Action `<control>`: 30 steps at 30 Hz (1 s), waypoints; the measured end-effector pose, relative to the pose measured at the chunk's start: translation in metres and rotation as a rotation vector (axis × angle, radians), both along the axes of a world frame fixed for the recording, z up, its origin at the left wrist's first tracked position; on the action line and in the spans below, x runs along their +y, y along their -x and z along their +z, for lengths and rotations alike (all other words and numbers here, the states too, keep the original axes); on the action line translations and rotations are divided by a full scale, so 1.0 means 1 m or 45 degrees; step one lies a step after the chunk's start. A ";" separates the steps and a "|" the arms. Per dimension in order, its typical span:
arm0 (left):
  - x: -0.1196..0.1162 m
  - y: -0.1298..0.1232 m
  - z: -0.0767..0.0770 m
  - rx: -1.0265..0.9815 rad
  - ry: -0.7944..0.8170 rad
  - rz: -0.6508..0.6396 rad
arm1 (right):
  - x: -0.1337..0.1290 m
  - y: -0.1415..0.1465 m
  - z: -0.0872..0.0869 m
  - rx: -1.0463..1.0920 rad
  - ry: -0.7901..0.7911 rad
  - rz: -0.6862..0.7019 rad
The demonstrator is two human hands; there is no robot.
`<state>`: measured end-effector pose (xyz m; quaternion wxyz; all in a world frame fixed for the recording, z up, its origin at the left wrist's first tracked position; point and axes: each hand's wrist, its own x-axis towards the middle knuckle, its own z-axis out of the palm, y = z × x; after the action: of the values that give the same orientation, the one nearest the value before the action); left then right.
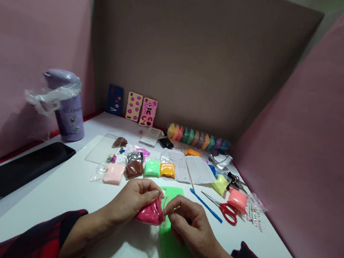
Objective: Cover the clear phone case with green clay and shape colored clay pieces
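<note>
My left hand (pixel 133 202) is closed around a small clear packet of deep pink clay (pixel 150 212), held above the table. The fingers of my right hand (pixel 188 226) are pinched together at the packet's right edge, where the clear plastic wrapper shows. Below my hands lies a phone case covered in bright green (pixel 172 248), partly hidden by my right hand. Beyond them are packets of light pink clay (pixel 114 174), brown clay (pixel 134 168), green clay (pixel 152 168) and orange clay (pixel 168 170).
Red-handled scissors (pixel 227 212) and a blue tool (pixel 207 206) lie to the right, near a coral clay packet (pixel 238 200). Written sheets (pixel 199 170) lie mid-table. A purple bottle (pixel 70 107) and black case (pixel 16 173) are left. Decorated phone cases (pixel 134 106) lean at the back.
</note>
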<state>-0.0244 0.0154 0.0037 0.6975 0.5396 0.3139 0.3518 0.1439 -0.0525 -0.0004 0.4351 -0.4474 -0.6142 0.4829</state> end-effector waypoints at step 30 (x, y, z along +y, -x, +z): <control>-0.003 -0.001 0.005 0.039 -0.124 0.065 | 0.000 -0.002 -0.008 -0.608 -0.551 -0.208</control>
<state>-0.0237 0.0122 0.0085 0.6563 0.5701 0.3207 0.3760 0.1455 -0.0522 -0.0084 0.4013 -0.4930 -0.7491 0.1863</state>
